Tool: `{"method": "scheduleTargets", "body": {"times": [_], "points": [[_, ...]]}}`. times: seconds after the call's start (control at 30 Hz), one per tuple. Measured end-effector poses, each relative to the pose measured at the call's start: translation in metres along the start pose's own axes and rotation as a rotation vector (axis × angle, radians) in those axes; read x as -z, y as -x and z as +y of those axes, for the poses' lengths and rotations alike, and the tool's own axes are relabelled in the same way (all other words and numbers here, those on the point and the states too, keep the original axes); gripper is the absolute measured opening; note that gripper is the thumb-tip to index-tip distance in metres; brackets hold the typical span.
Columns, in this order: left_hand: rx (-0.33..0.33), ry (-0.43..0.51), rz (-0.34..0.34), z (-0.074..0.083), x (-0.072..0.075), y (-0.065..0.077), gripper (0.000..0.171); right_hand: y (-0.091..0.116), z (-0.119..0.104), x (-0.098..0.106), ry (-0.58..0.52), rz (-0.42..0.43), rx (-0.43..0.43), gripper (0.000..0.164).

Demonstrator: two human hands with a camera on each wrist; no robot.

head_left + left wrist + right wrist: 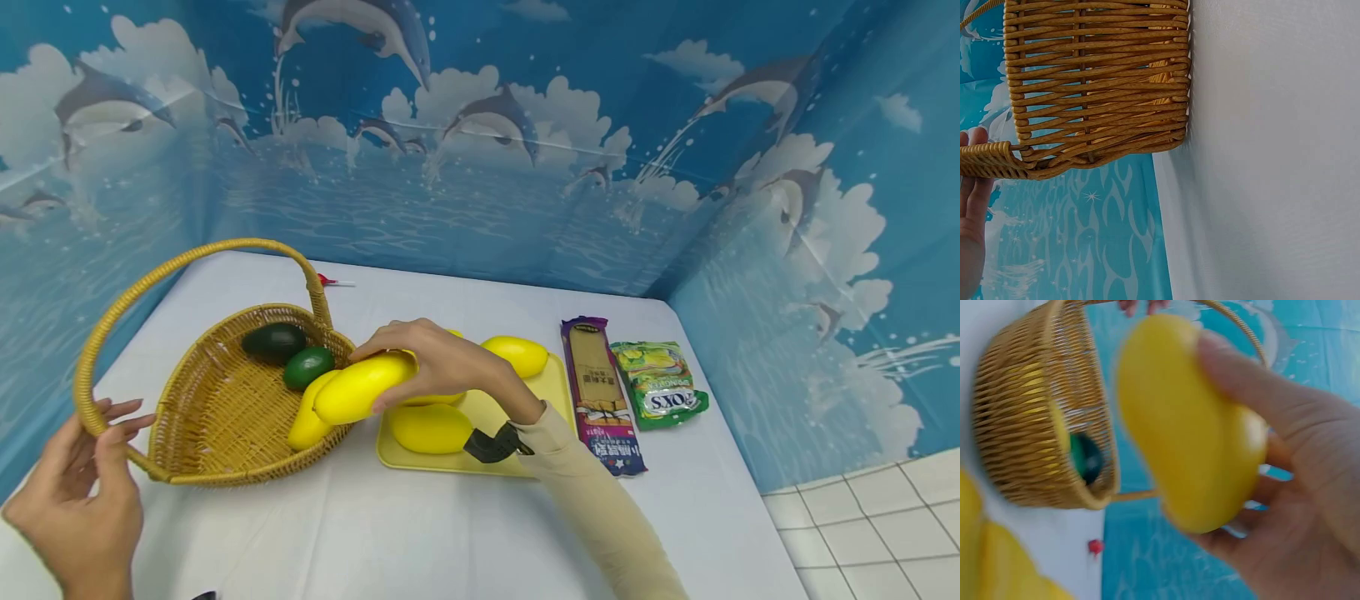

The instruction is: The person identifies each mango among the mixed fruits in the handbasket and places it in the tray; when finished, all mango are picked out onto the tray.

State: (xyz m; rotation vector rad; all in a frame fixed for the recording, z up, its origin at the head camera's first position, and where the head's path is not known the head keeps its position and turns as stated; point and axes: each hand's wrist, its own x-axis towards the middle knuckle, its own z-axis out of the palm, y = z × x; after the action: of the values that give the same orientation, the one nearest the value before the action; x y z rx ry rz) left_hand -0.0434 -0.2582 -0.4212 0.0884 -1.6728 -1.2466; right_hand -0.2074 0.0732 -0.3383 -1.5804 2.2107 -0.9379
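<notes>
My right hand (442,367) grips a yellow mango (360,390) above the right rim of a wicker basket (225,433). In the right wrist view, thumb and fingers hold this mango (1179,419) from opposite sides. Inside the basket lie a dark avocado (273,342), a greener avocado (309,367) and another mango (306,427), partly covered by the held one. At the left, my left hand (82,500) holds the basket's arched handle (88,408) between thumb and fingers. More mangoes (431,429) lie on a yellow tray (487,404), some hidden behind my right hand.
Right of the tray lie a long purple pasta packet (600,392) and a green packet (663,383). A small red item with a white stick (324,280) lies behind the basket. Dolphin-print curtains (480,208) enclose the white table (450,533).
</notes>
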Motion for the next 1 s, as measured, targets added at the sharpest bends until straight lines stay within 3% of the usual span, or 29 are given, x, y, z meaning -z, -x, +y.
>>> {"method": "scheduleTargets", "body": {"times": [0.1, 0.3, 0.67, 1.0], "points": [[-0.001, 0.001, 0.001, 0.000, 0.000, 0.001, 0.025, 0.013, 0.007, -0.006, -0.020, 0.105, 0.021, 0.058], [0.004, 0.011, 0.008, 0.000, 0.000, 0.001, 0.024, 0.040, 0.016, -0.014, -0.025, 0.255, -0.025, 0.059], [0.004, -0.043, -0.006, 0.001, -0.001, 0.002, 0.026, 0.090, 0.033, -0.021, 0.017, 0.441, -0.142, 0.060], [-0.011, 0.059, 0.013, 0.003, -0.003, 0.000, 0.025, 0.130, 0.051, -0.031, 0.103, 0.586, -0.232, 0.062]]}}
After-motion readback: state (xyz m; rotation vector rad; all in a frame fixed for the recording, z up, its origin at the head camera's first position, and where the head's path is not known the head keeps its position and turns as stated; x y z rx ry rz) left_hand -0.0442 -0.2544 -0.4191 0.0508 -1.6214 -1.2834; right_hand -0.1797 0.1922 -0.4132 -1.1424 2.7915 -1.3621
